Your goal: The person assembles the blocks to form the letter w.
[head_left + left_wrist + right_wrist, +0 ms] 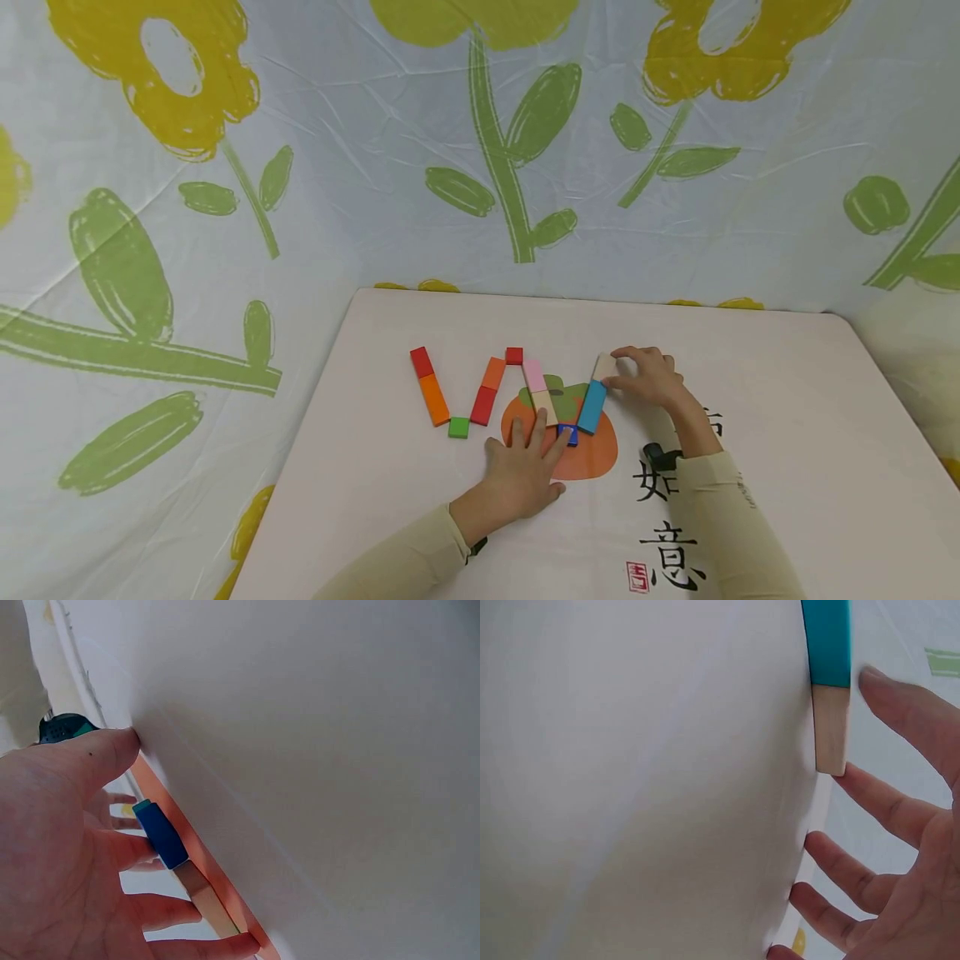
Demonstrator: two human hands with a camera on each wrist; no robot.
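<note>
My left hand [521, 482] lies with fingers spread over the lower right of a zigzag row of wooden blocks. Its fingertips touch the small dark blue block [161, 834] and the plain wood block [212, 901]. At the row's right end, my right hand [651, 377] has its index fingertip against the end of another plain wood block [830, 729]. The thumb is beside the teal-blue block [829, 641], which joins that wood block end to end; whether the thumb touches it I cannot tell. The other right fingers rest on the table, relaxed and apart.
Farther left in the row are red [422, 362], orange [434, 400], green [458, 427] and pink [534, 375] blocks. The pale tabletop [360, 500] bears a printed orange fruit [592, 462] and black characters [667, 554]. A flower-patterned cloth [337, 208] hangs behind and at the left.
</note>
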